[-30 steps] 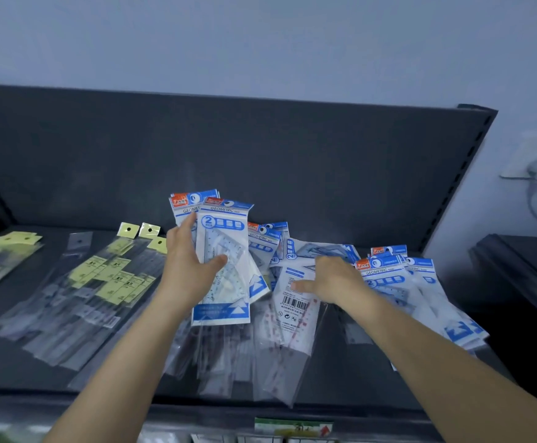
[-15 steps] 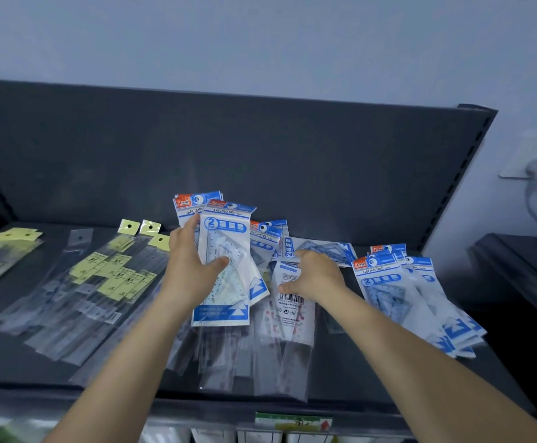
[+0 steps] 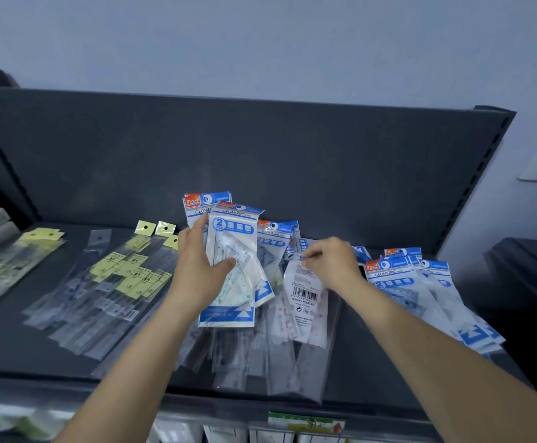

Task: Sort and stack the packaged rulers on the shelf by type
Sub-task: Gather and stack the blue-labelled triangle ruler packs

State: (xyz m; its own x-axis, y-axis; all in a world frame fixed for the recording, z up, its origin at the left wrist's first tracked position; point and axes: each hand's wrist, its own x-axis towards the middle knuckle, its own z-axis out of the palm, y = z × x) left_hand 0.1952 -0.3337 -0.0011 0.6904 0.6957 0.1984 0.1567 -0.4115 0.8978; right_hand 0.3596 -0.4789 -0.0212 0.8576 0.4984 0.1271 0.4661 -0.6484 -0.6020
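**Now both hands hold ruler packs**

Right now your left hand (image 3: 196,270) grips a small bunch of blue packs (image 3: 233,247). Your thumb lies across the front and your fingers curl round the back. You hold the bunch up over the middle of the shelf (image 3: 21,346), with the tops pointing toward the back wall (image 3: 260,148). The packs say GEOMETRIC on top, and the front one has see-through triangle rulers inside.

Your right hand (image 3: 331,263) is just beside the bunch, on its right. Its fingers are curled, and the fingertips pinch the top edge of a barcode pack (image 3: 307,292). That pack lies white side up on a heap of long clear packs (image 3: 292,356), which runs down to the front edge of the shelf. Some loose blue packs (image 3: 276,241) peek out between your hands, near the back wall.

Toward the right edge sits a blue pile (image 3: 398,282), fanned out and flat.

Left of the middle lie the yellow-tag packs (image 3: 116,282), long and clear, spread side by side. More side packs (image 3: 1,270) with yellow tags lie at the left edge.

A green and white label (image 3: 305,422) sticks to the front edge of the shelf.
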